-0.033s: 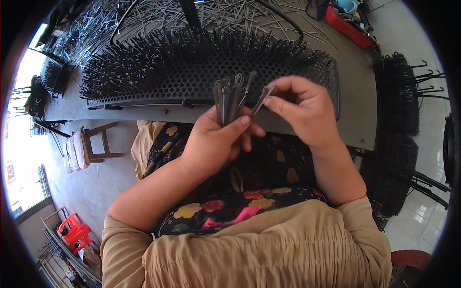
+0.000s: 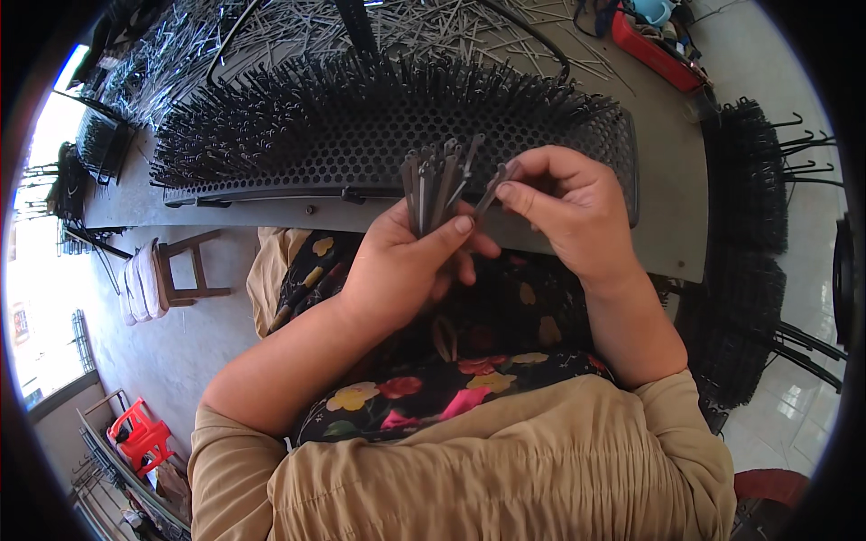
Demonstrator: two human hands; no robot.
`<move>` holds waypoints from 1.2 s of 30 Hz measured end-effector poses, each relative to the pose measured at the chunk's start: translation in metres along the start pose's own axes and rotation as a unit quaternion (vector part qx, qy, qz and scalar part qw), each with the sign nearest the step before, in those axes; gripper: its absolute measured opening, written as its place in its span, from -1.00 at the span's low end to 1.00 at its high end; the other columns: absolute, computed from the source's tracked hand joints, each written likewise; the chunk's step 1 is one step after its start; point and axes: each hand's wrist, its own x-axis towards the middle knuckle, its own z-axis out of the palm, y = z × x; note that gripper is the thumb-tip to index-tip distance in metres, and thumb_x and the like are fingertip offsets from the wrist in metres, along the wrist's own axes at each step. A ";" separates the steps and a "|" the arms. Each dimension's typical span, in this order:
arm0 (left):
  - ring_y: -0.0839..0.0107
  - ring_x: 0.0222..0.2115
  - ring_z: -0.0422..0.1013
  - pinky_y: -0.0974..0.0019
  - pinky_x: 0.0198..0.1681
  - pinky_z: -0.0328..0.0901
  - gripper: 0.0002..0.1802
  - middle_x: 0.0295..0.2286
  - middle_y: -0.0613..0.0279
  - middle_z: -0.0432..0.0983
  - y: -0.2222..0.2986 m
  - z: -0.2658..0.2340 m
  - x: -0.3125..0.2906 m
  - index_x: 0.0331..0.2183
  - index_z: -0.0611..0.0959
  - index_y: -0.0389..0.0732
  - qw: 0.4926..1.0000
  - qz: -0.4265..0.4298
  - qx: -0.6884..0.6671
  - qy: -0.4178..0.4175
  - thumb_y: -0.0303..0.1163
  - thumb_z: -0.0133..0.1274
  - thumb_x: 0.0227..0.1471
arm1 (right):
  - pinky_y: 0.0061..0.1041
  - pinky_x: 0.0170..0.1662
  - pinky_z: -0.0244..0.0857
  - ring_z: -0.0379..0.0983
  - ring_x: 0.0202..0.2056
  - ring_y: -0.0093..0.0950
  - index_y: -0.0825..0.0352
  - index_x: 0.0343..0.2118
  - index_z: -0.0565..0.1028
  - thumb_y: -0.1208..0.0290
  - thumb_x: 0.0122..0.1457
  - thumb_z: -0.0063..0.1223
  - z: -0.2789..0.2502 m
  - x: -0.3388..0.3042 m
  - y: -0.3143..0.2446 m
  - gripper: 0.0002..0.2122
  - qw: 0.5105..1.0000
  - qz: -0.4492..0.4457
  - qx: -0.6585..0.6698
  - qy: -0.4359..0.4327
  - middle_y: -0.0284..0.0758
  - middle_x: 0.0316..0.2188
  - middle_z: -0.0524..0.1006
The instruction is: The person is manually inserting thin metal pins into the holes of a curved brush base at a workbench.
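Note:
My left hand (image 2: 406,261) is closed round an upright bundle of thin, dark metal strips (image 2: 435,185), their looped ends sticking up above the fist. At its right, my right hand (image 2: 573,212) pinches one or two similar strips (image 2: 492,191) between thumb and forefinger. Their lower ends reach down to my left thumb. Both hands hover just over the table's front edge. Behind them stands a long black rack (image 2: 379,171) with a perforated top. Many dark hooked strips (image 2: 253,135) stand upright in its holes, densest at the left and along the back.
Loose metal strips (image 2: 433,32) lie heaped across the back of the table (image 2: 672,194). A red tray (image 2: 654,54) holds mixed items at the far right. Black bundles with hooks (image 2: 749,180) line the right side. A wooden stool (image 2: 194,266) and a red plastic stool (image 2: 142,437) stand left.
My right hand and the pinched strips have shifted very slightly. The tops of the bundle have tilted a little to the right.

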 end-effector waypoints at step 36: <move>0.60 -0.65 0.33 0.54 -0.60 0.21 -0.90 -0.50 0.21 0.54 0.004 0.001 0.005 -0.27 0.48 -0.24 0.998 -0.030 0.040 0.035 -0.46 -0.01 0.14 | -0.68 -0.24 0.33 0.45 -0.34 -0.64 0.34 -0.25 0.55 0.57 0.09 0.17 -0.028 0.025 0.004 -0.85 0.787 -0.338 -0.463 0.228 -0.36 -0.36 0.56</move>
